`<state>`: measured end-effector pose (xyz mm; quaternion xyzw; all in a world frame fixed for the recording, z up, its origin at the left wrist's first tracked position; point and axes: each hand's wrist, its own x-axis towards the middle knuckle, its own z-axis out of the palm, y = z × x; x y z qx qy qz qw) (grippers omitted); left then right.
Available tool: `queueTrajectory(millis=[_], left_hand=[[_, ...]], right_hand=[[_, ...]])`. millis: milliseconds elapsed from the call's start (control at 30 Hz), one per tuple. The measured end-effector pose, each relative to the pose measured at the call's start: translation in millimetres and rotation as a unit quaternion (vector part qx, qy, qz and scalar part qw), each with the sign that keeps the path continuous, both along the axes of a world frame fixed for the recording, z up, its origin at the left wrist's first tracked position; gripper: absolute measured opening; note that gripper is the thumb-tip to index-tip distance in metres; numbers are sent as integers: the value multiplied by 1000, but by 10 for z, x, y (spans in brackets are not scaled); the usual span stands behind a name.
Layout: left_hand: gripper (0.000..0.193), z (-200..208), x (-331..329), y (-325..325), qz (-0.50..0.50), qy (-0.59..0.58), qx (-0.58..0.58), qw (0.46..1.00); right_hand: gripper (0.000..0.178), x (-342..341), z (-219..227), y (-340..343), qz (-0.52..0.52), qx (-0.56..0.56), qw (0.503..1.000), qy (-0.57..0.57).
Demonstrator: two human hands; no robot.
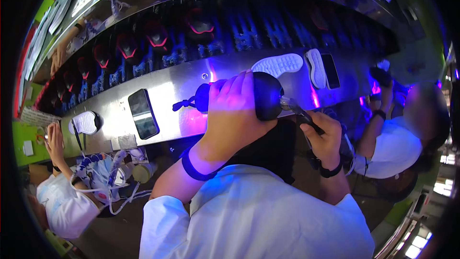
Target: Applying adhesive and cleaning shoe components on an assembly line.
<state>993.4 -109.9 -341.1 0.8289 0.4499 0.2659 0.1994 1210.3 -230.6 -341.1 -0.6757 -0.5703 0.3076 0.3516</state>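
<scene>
My left hand (235, 103) is wrapped over a dark shoe upper (269, 95), which it holds up above the metal bench. A dark lace or loop sticks out from the upper's left end. My right hand (326, 136) grips the dark handle of a brush (309, 120). The brush's pale head meets the right end of the upper, under blue-violet light. Just beyond the upper, a white shoe sole (279, 64) lies on the bench. To its right are another white sole (316, 69) and a dark phone-like slab (330, 71).
A black phone (143, 114) lies on the metal bench (179, 91) at left, with a white sole (85, 123) farther left. Beyond the bench runs a rack of dark, red-edged shoes (157, 35). Co-workers in white sit at left (67, 201) and right (395, 139). Cables hang below the bench.
</scene>
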Motion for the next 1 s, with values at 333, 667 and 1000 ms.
queueTrajectory(millis=[333, 667, 1000], left_hand=[[104, -227, -597, 429, -73, 231, -18, 970], [106, -203, -811, -32, -150, -23, -136, 979], [99, -119, -565, -297, -181, -137, -339, 913]], right_hand=[[40, -174, -747, 399, -37, -52, 952, 299], [31, -1, -17, 625, 31, -32, 980, 193], [31, 176, 29, 402, 82, -20, 965, 250]])
